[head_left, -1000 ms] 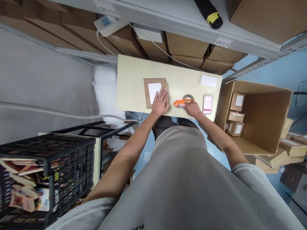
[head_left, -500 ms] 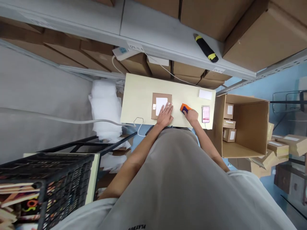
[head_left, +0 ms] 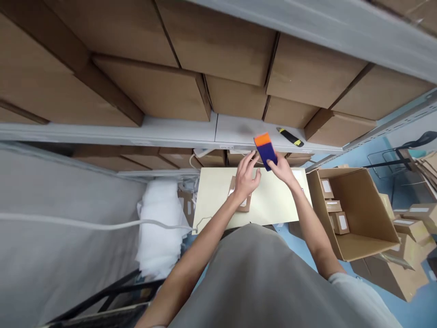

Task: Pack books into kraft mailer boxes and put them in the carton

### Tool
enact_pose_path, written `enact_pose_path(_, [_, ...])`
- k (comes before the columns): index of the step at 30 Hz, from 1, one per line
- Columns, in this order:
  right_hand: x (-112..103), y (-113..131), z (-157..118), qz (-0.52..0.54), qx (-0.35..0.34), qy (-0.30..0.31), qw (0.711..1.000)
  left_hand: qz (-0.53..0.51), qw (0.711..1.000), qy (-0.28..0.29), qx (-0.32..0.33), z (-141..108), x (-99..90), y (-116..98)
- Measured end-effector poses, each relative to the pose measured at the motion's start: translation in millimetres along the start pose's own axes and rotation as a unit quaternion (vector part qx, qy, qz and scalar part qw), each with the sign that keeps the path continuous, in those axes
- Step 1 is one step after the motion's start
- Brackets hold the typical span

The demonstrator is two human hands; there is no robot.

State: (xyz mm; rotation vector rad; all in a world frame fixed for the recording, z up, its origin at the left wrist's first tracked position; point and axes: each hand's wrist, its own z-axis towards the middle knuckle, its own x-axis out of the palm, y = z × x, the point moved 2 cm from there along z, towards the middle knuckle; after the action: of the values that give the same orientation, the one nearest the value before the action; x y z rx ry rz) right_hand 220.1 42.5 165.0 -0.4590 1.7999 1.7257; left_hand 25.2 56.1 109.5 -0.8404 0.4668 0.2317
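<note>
My right hand (head_left: 280,166) holds a dark blue and orange block-shaped object (head_left: 266,151) by its lower end, raised over the far side of the pale tabletop (head_left: 273,205). To its left, my left hand (head_left: 246,180) has its fingers apart and holds nothing, with the fingertips near the blue object. Below my left hand a small brown cardboard package (head_left: 244,206) with a white label lies on the tabletop, partly hidden by the hand.
A black and yellow cutter (head_left: 290,136) lies on the grey shelf (head_left: 235,130) beyond the table, with large cartons behind. At right, an open carton (head_left: 363,205) holds small labelled boxes. White wrapping material (head_left: 159,228) stands at left.
The view has tilted up toward the shelves. My left hand has lifted off the package, and my right hand has raised the blue and orange object from the tabletop.
</note>
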Motion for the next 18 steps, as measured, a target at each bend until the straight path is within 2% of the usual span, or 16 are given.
enact_pose_path(2, [-3.9, 29.4, 31.6, -0.085, -0.032, 0.008, 0.996, -0.009, 0.999, -0.028, 0.016, 44.0, -9.9, -6.8])
enact_pose_path(4, [-4.0, 49.9, 61.9, -0.168, -0.067, 0.024, 0.983, -0.019, 0.999, -0.049, 0.016, 74.3, -14.0, -8.3])
enact_pose_path(7, [1.9, 63.0, 97.3, -0.264, -0.117, 0.047, 0.956, -0.033, 0.997, -0.065, -0.005, 88.5, -14.8, -3.8])
enact_pose_path(10, [10.0, 59.2, 117.5, -0.332, -0.118, 0.075, 0.933, -0.029, 0.997, -0.06, -0.033, 74.2, -13.5, 4.4])
enact_pose_path(13, [15.5, 48.5, 127.1, -0.359, -0.115, 0.077, 0.923, -0.019, 0.997, -0.035, -0.072, 46.6, -9.4, 16.2])
enact_pose_path(16, [18.5, 35.2, 126.5, -0.334, -0.158, 0.028, 0.929, -0.008, 0.991, 0.006, -0.13, 9.0, -3.4, 35.2])
enact_pose_path(18, [21.8, 20.9, 115.1, -0.29, -0.188, -0.018, 0.938, 0.01, 0.983, 0.037, -0.182, -24.7, -0.6, 52.3])
